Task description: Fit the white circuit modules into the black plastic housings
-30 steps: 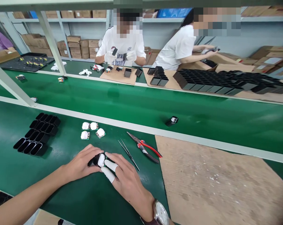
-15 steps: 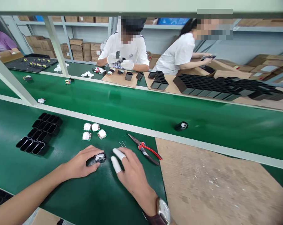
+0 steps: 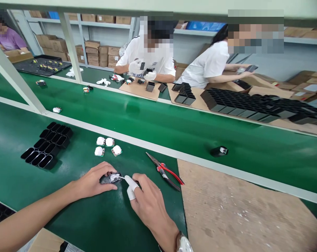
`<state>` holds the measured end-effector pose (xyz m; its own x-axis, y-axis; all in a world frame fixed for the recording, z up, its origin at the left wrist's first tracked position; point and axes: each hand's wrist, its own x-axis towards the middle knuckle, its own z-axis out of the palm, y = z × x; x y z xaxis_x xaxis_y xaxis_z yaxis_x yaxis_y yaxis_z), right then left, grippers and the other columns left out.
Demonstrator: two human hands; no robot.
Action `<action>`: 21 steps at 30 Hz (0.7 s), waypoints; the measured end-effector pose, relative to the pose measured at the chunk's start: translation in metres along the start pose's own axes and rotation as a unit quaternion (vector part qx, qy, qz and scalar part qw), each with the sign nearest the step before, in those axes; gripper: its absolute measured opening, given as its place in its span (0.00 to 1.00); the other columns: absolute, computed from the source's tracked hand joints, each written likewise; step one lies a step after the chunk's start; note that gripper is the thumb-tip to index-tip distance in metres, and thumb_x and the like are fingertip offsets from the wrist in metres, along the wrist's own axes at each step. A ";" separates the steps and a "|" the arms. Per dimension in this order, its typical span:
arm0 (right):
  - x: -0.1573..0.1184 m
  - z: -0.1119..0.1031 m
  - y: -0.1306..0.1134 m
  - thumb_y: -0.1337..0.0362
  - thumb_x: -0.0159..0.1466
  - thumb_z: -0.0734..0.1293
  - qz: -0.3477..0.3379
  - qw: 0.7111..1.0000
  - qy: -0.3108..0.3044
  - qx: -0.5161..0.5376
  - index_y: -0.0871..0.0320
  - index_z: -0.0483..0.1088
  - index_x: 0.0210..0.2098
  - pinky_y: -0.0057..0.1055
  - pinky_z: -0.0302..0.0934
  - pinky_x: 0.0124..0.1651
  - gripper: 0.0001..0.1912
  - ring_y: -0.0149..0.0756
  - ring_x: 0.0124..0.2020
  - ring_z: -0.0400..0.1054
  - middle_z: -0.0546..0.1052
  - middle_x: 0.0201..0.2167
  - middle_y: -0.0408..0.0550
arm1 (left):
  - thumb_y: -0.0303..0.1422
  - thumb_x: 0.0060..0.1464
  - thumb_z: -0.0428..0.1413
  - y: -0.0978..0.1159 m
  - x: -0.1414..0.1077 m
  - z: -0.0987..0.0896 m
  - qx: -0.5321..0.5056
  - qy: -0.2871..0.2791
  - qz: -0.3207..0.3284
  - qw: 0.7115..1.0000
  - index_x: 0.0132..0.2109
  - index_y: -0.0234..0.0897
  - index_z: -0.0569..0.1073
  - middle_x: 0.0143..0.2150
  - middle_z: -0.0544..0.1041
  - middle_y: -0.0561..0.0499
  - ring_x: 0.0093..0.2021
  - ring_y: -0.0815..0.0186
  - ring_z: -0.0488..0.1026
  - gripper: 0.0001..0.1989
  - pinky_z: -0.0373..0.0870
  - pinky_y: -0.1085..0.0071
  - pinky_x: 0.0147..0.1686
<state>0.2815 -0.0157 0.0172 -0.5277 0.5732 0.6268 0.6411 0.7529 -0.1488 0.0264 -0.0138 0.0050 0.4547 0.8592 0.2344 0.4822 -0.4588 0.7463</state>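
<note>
Black case (image 3: pixel 111 180), low over the desk (image 3: pixel 95 220), sits gripped in the left hand (image 3: pixel 92 180). The right hand (image 3: pixel 149 199) pinches a thin metal tool (image 3: pixel 122 177), likely tweezers, its tip at the open end, so both hands are busy there.

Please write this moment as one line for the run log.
left hand: holding black case | right hand: holding thin tool at case opening | green bench: four white-topped boards, pliers
</note>
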 end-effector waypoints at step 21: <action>0.013 -0.001 -0.014 0.80 0.66 0.58 -0.045 0.998 -0.020 -0.040 0.55 0.64 0.29 0.37 0.53 0.34 0.16 0.41 0.36 0.62 0.71 0.41 0.54 | 0.34 0.65 0.64 0.004 0.001 0.004 0.009 0.001 0.028 1.000 0.57 0.41 0.73 0.49 0.78 0.46 0.50 0.58 0.77 0.16 0.79 0.63 0.49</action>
<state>0.2660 -0.0191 0.0282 -0.6068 0.5178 0.6031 0.6311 0.7751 -0.0305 0.0323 -0.0156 0.0059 0.4790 0.8330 0.2769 0.4694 -0.5097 0.7210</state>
